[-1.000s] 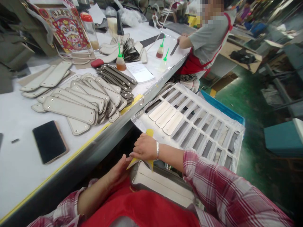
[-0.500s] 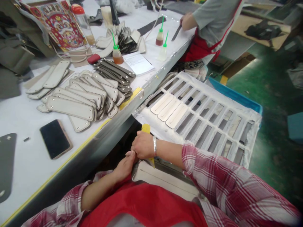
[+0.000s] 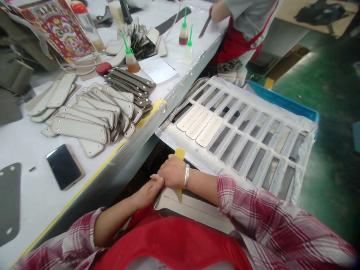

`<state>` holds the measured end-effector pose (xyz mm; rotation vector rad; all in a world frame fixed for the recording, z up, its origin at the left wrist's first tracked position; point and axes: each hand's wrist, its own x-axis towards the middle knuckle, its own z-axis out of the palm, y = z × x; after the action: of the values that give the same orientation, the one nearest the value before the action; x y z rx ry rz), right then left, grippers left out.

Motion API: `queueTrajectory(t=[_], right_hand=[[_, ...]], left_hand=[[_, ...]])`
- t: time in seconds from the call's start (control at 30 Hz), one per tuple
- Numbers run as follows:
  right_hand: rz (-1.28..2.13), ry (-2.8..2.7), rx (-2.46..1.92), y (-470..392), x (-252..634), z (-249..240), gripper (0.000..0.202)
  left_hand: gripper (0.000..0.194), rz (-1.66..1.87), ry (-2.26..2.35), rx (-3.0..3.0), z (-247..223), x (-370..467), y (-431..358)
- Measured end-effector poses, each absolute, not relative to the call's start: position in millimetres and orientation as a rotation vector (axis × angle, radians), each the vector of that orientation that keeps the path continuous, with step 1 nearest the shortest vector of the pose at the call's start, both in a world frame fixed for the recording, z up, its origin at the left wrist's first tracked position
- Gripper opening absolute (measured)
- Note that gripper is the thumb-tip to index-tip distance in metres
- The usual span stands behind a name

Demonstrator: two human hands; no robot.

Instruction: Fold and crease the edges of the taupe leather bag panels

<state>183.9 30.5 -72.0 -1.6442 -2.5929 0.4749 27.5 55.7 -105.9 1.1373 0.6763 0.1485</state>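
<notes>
My right hand (image 3: 173, 171), with a silver bracelet at the wrist, is closed around a yellow tool (image 3: 179, 153). One end of the tool sticks up above the fist and a narrow yellow end points down over a pale panel (image 3: 197, 208). The tool's kind is hidden by my fingers. That long panel, with a line along its middle, lies across my lap against the red apron (image 3: 171, 240). My left hand (image 3: 149, 190) is closed at the panel's left end, its thumb against my right fingers. Whatever its fingertips pinch is hidden.
A white slotted frame (image 3: 208, 156) over a blue crate (image 3: 284, 101) carries three pale panels (image 3: 198, 125). On the table lie stacked pale pieces (image 3: 80, 129), dark pieces (image 3: 131, 84), a phone (image 3: 64, 167) and bottles (image 3: 131, 62). Another person (image 3: 242, 30) works beyond.
The view has shifted slightly. Both hands stay together over the panel, with the yellow tool still in my right fist; more of the panel's left end shows.
</notes>
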Motion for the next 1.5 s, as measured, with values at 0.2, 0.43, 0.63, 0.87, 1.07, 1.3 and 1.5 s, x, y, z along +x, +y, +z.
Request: queueTrajectory(t=[0.2,0.43,0.63,0.87,1.07,1.3,1.5], right_hand=[[0.559,-2.352,-1.848,7,194,-79,0.047],[0.535,-2.275,-1.949,-15,196,-70,0.026],[0.405,-2.151,-2.544,-66,220,-42,0.031],[0.608,-1.514,-2.694,-156,219,2,0.032],[0.896,-1.047,-2.18,-199,172,13,0.031],[0.523,-1.101,-2.249,-194,126,-25,0.033],[0.296,-1.06,-2.266,-180,108,-33,0.036]], left_hand=[[0.022,0.016,0.618,1.377,-109,40,63],[0.025,0.031,0.451,1.46,-101,57,67],[0.064,0.017,0.578,0.971,-102,33,72],[0.047,0.147,0.71,1.25,-83,-15,66],[0.065,-0.129,0.584,0.974,-53,-19,41],[0.062,-0.138,0.535,0.79,-61,1,27],[0.055,0.034,0.548,0.769,-75,9,17]])
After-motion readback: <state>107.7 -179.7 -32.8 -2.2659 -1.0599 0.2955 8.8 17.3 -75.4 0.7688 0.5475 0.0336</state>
